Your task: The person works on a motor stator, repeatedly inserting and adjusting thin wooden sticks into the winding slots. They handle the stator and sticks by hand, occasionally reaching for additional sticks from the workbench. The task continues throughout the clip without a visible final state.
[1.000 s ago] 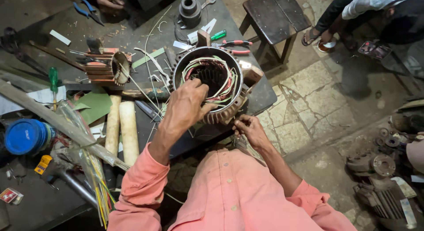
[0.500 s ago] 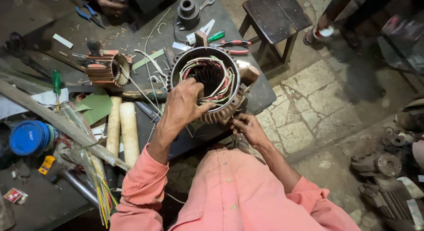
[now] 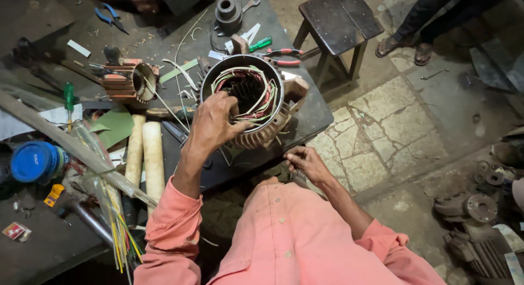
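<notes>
Motor repair w/shop: opened motor stator point(image 3: 246, 97), pliers point(image 3: 111, 18), screwdriver point(image 3: 69, 98) on cluttered workbench point(image 3: 314, 118).

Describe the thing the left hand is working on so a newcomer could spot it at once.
On the dark workbench, at its near right corner, stands a round motor stator under the left hand. Unlike the smaller copper-wound part to its left, it has a ribbed metal housing and an open bore ringed with coloured wire loops.

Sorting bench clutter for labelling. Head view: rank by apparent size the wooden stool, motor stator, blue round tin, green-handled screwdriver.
1. wooden stool and motor stator: they look alike in extent, and the stool stands lower, farther from the camera, so no ranking.
2. blue round tin.
3. green-handled screwdriver, thinnest by far.
</notes>
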